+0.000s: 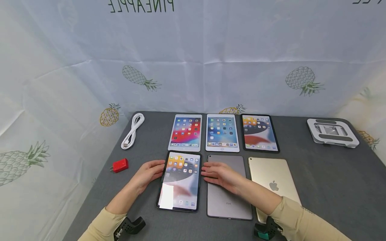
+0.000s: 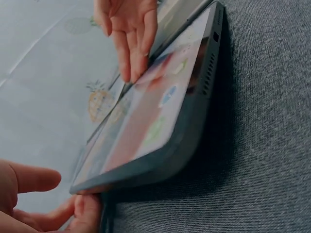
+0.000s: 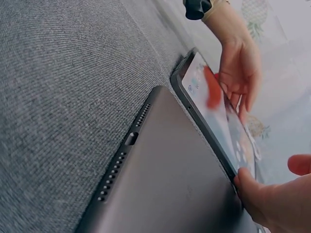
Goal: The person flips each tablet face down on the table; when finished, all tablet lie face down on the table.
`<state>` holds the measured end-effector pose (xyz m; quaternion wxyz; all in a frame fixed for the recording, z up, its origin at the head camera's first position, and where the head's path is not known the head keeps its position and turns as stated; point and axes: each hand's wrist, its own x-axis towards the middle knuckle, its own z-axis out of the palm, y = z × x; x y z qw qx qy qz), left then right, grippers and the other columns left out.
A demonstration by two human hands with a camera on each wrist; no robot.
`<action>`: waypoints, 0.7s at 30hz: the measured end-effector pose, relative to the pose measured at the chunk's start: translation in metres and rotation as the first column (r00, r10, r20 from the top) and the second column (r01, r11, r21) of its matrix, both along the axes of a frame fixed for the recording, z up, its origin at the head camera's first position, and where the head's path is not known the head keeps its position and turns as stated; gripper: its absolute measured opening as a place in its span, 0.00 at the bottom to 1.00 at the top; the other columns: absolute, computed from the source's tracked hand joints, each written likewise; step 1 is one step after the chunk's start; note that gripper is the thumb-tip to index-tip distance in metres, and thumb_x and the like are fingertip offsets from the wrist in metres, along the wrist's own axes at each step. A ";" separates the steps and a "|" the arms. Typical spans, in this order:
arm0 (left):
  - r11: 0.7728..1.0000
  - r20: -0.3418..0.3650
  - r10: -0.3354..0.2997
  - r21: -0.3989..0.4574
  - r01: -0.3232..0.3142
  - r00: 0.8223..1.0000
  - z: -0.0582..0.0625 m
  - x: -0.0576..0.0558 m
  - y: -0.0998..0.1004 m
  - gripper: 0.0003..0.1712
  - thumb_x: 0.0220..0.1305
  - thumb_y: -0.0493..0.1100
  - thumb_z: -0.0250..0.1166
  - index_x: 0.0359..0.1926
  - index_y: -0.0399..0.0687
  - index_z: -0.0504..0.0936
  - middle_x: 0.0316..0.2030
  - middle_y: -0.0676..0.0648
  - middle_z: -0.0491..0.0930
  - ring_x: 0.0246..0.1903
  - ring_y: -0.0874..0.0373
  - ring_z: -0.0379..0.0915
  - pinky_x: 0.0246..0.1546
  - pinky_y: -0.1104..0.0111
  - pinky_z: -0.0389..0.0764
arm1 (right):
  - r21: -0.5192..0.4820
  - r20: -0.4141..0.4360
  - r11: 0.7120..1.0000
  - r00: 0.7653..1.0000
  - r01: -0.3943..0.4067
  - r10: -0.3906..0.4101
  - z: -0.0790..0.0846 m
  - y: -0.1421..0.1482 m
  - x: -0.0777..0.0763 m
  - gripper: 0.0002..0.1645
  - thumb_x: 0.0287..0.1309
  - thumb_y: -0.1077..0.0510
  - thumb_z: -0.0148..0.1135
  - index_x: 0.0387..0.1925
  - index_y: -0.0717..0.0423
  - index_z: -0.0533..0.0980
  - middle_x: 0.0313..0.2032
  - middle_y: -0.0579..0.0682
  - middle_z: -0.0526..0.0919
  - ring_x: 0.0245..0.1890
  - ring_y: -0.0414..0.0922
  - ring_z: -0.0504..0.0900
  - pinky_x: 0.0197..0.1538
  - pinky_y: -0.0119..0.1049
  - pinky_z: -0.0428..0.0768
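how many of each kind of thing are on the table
tablets: 6 (4 screen up, 2 face down)
cable: 1
charger: 1
stand: 1
total: 9

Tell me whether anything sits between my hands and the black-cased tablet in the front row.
Nothing visible does. The left hand touches the left edge of the black-cased tablet, and the right hand touches its right edge while resting across the grey tablet beside it.
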<state>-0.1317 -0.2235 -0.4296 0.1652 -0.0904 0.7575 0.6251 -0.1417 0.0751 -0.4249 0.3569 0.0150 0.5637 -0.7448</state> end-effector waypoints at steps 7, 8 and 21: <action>0.992 -0.035 0.099 0.076 -0.096 0.994 0.006 0.000 0.001 0.23 0.68 0.39 0.61 0.59 0.29 0.71 0.43 0.47 0.80 0.39 0.62 0.76 0.42 0.71 0.80 | -0.004 0.007 1.000 1.000 0.002 -0.002 -0.001 -0.002 0.000 0.33 0.68 0.64 0.51 0.70 0.72 0.54 0.69 0.70 0.58 0.67 0.60 0.64 0.65 0.47 0.68; 0.991 -0.039 0.111 0.086 -0.107 0.993 0.008 0.000 0.001 0.22 0.68 0.39 0.62 0.58 0.30 0.72 0.41 0.49 0.81 0.38 0.62 0.76 0.41 0.72 0.80 | -0.007 0.011 1.000 1.000 0.003 -0.002 -0.001 -0.002 0.001 0.33 0.68 0.64 0.51 0.70 0.71 0.54 0.69 0.70 0.58 0.67 0.60 0.64 0.65 0.47 0.68; 0.987 -0.105 0.086 0.142 -0.071 0.991 0.040 0.006 0.022 0.23 0.65 0.42 0.66 0.57 0.37 0.73 0.45 0.48 0.80 0.44 0.58 0.78 0.46 0.65 0.80 | -0.107 0.027 0.993 0.998 -0.050 0.054 -0.003 -0.013 0.005 0.35 0.67 0.66 0.50 0.70 0.73 0.52 0.69 0.70 0.56 0.68 0.60 0.63 0.67 0.46 0.65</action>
